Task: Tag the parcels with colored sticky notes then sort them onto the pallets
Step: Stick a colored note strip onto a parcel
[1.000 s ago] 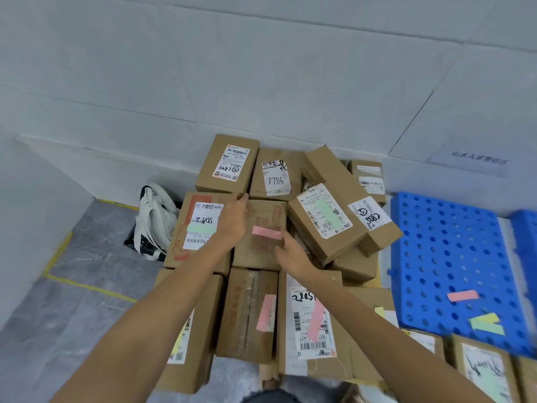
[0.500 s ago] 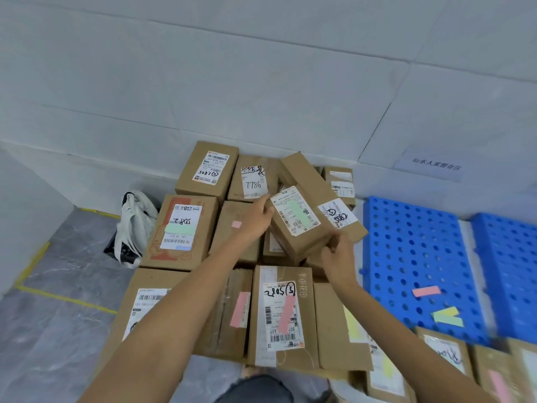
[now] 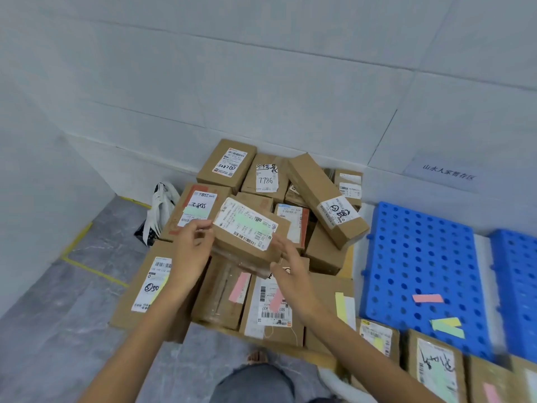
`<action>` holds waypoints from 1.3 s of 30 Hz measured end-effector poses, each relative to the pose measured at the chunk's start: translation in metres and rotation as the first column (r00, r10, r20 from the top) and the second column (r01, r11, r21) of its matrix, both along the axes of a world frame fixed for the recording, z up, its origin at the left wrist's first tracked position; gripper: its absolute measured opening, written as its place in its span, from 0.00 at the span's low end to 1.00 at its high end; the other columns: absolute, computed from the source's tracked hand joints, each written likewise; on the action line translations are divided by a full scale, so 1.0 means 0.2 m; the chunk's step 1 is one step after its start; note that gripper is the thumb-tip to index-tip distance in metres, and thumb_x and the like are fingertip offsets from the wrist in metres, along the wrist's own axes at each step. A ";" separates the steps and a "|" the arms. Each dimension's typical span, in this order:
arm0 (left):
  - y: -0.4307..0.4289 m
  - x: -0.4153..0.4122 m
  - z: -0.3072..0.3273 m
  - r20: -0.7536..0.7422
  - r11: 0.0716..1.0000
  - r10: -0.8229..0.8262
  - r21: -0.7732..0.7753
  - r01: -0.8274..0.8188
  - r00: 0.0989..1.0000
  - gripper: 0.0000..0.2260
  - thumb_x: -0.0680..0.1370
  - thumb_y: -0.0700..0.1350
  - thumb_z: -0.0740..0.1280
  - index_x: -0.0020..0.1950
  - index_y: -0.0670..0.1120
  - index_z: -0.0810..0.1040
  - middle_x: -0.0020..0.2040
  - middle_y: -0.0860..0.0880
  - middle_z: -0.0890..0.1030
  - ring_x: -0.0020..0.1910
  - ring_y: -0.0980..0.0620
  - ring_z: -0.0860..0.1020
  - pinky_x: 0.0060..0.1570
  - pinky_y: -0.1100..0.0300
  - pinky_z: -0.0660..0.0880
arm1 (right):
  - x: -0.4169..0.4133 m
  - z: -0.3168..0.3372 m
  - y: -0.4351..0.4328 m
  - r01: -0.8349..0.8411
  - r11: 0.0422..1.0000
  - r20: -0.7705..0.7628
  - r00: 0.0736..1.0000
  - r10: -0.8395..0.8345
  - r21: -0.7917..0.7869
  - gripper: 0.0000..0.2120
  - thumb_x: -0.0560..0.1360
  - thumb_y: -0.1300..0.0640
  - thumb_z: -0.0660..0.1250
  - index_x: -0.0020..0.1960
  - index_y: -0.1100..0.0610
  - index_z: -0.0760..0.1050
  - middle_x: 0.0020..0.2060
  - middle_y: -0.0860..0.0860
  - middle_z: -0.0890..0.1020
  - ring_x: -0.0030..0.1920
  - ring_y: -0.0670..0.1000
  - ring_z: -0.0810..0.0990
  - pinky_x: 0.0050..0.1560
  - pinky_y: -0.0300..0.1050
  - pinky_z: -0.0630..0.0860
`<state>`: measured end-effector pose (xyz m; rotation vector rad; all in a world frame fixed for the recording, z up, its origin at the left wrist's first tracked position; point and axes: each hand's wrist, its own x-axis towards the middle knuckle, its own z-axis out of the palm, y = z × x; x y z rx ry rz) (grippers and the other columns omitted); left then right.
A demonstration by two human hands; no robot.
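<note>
Holding the green-tagged parcel (image 3: pixel 247 228) over the pile (image 3: pixel 322 251), label up, tilted. Person's left hand (image 3: pixel 190 253) clamped on its left end, thumb on top. Their right hand (image 3: pixel 290 269) sits at its right end, fingers blurred; can't tell if it grips. 2 pink-tagged boxes (image 3: pixel 220 301) directly below. To the right, the blue pallet (image 3: pixel 421 251) carries 3 loose notes: pink note (image 3: pixel 427 298), yellow note (image 3: pixel 449 321), green note (image 3: pixel 447 329). Behind, a box marked 7786 (image 3: pixel 266 178) at the wall.

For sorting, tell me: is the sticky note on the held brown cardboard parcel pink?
No, the brown cardboard parcel bears a green note.
</note>
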<state>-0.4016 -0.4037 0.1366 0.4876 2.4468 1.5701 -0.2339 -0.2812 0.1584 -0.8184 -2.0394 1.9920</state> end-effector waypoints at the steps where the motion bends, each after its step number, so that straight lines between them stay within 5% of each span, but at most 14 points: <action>1: -0.06 0.01 -0.01 0.043 0.999 0.038 -0.001 -0.038 0.998 0.05 0.79 0.38 0.63 0.54 0.44 0.76 0.49 0.55 0.77 0.48 0.60 0.75 0.44 0.73 0.69 | 0.00 -0.01 -0.04 -0.044 0.999 0.008 0.999 0.044 0.012 0.26 0.79 0.69 0.55 0.71 0.46 0.62 0.65 0.38 0.68 0.58 0.37 0.72 0.54 0.28 0.72; 6: -0.26 0.00 -0.20 0.141 0.989 0.124 -0.094 -0.111 0.982 0.06 0.79 0.43 0.65 0.51 0.40 0.75 0.49 0.46 0.80 0.52 0.47 0.79 0.54 0.50 0.75 | -0.02 -0.10 -0.13 -0.212 0.976 0.086 0.974 0.208 0.041 0.23 0.79 0.69 0.55 0.70 0.51 0.66 0.68 0.44 0.67 0.67 0.42 0.64 0.52 0.17 0.62; 11: -0.31 -0.02 -0.28 0.123 0.979 0.123 -0.178 -0.100 0.985 0.07 0.80 0.42 0.63 0.53 0.39 0.74 0.49 0.45 0.80 0.51 0.46 0.79 0.52 0.52 0.74 | -0.03 -0.09 -0.12 -0.272 0.962 0.054 0.961 0.271 -0.005 0.22 0.78 0.72 0.53 0.66 0.54 0.69 0.57 0.37 0.72 0.56 0.32 0.70 0.48 0.19 0.66; 17: -0.28 -0.12 -0.29 0.068 0.929 -0.003 -0.368 0.028 0.998 0.08 0.79 0.43 0.63 0.54 0.39 0.75 0.48 0.45 0.80 0.50 0.43 0.79 0.46 0.52 0.74 | -0.07 -0.14 -0.13 -0.254 0.967 0.043 0.966 0.254 -0.012 0.22 0.77 0.72 0.54 0.59 0.48 0.72 0.57 0.41 0.75 0.58 0.42 0.73 0.55 0.25 0.68; 20: -0.20 -0.15 -0.24 0.035 0.870 -0.069 -0.487 0.077 0.997 0.12 0.79 0.43 0.64 0.60 0.40 0.72 0.53 0.41 0.79 0.53 0.42 0.77 0.49 0.51 0.74 | -0.09 -0.17 -0.06 -0.117 0.991 0.030 0.993 0.115 0.067 0.20 0.76 0.71 0.56 0.54 0.49 0.76 0.54 0.42 0.78 0.57 0.44 0.76 0.61 0.43 0.73; 23: -0.02 -0.20 -0.16 -0.098 0.864 -0.139 -0.499 0.072 0.985 0.14 0.79 0.43 0.63 0.64 0.41 0.72 0.58 0.42 0.75 0.59 0.42 0.73 0.56 0.51 0.69 | -0.10 -0.12 0.15 0.166 0.981 0.040 0.984 -0.171 0.104 0.16 0.78 0.70 0.56 0.51 0.53 0.76 0.49 0.40 0.78 0.53 0.42 0.77 0.58 0.43 0.75; 28: 0.55 -0.35 -0.07 -0.125 0.894 -0.370 -0.319 0.316 0.921 0.14 0.79 0.44 0.62 0.65 0.46 0.70 0.61 0.46 0.76 0.61 0.47 0.74 0.60 0.49 0.72 | -0.03 -0.17 0.64 0.687 0.686 0.094 0.687 -0.721 0.241 0.10 0.79 0.65 0.59 0.59 0.57 0.72 0.57 0.52 0.75 0.54 0.48 0.74 0.49 0.41 0.75; 32: 1.06 -0.44 -0.07 0.009 0.887 -0.416 -0.216 0.408 0.909 0.21 0.80 0.40 0.60 0.74 0.41 0.63 0.70 0.44 0.69 0.70 0.45 0.67 0.68 0.52 0.64 | -0.01 -0.30 0.82 0.733 0.641 0.254 0.590 -0.766 0.229 0.17 0.81 0.63 0.57 0.69 0.61 0.64 0.64 0.61 0.70 0.48 0.53 0.73 0.38 0.36 0.68; 35: 1.33 -0.53 -0.20 0.095 0.859 -0.421 -0.280 0.430 0.902 0.27 0.81 0.41 0.60 0.77 0.41 0.54 0.77 0.43 0.58 0.76 0.45 0.56 0.74 0.53 0.55 | -0.04 -0.38 0.84 0.732 0.659 0.319 0.591 -0.741 0.175 0.22 0.81 0.59 0.57 0.74 0.59 0.59 0.67 0.59 0.70 0.61 0.58 0.72 0.49 0.41 0.68; 39: 1.47 -0.59 -0.33 0.077 0.859 -0.436 -0.262 0.440 0.897 0.24 0.80 0.38 0.62 0.75 0.40 0.59 0.74 0.42 0.64 0.73 0.43 0.62 0.68 0.55 0.61 | -0.07 -0.47 0.86 0.740 0.668 0.315 0.617 -0.722 0.081 0.22 0.81 0.60 0.55 0.74 0.54 0.58 0.61 0.54 0.75 0.53 0.52 0.73 0.50 0.45 0.69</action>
